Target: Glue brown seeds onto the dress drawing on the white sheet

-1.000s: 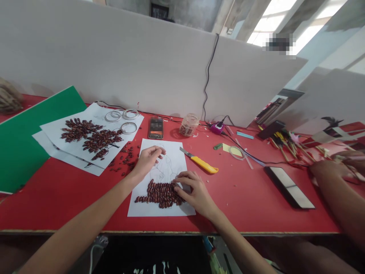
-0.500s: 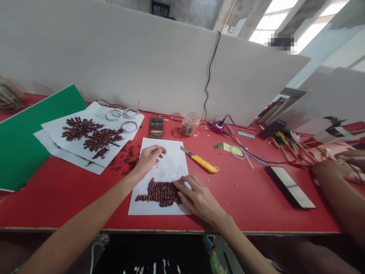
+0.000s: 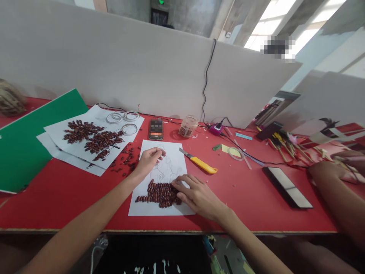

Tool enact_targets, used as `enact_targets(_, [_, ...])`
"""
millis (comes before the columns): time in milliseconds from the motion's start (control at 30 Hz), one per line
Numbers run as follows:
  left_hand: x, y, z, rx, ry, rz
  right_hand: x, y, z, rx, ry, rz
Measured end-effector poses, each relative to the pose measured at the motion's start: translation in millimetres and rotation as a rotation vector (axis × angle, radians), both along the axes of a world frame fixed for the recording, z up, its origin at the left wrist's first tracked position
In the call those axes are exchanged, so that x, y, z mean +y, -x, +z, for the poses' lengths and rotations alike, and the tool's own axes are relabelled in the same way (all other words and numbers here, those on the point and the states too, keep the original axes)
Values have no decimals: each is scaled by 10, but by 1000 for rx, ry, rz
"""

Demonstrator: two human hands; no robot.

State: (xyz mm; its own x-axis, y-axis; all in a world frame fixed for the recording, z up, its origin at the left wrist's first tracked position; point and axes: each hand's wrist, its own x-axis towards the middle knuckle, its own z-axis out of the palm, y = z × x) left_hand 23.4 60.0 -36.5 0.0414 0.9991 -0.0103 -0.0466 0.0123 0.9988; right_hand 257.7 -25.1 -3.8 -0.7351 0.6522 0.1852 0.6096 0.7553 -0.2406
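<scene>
A white paper sheet (image 3: 137,208) with a pencil drawing lies before me on the red table. Rows of glossy red-brown seeds (image 3: 162,193) cover the drawing's lower part. My left hand (image 3: 148,161) is held over the sheet's upper left, thumb and fingertips pinched together; whatever may be between them is too small to make out. At the right end of the seed rows rests my right hand (image 3: 198,196), fingers stretched and partly apart, index fingertip and thumb touching the seeds. Loose seeds (image 3: 129,158) are scattered left of the sheet.
A yellow utility knife (image 3: 202,164) lies right of the sheet, blade out. Behind stand a phone (image 3: 156,129) and a clear jar (image 3: 188,126). Papers with seed-covered shapes (image 3: 104,142) and a green board (image 3: 25,152) occupy the left. Another person's arm (image 3: 330,186) is at far right.
The camera view has shifted slightly. Both hands keep nearly the same places and poses over the sheet, and the seed rows look unchanged.
</scene>
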Motion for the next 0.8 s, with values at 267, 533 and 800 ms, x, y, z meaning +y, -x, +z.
enact_targets(267, [-13, 2, 17, -1, -5, -1, -21, -38, -28, -28, -10, 20])
enact_targets(533, [-1, -10, -33, 31, -41, -14, -3, 60, 52, -136, -99, 58])
enact_targets(800, [15, -3, -21, -40, -25, 15, 180, 377, 46, -11, -6, 173])
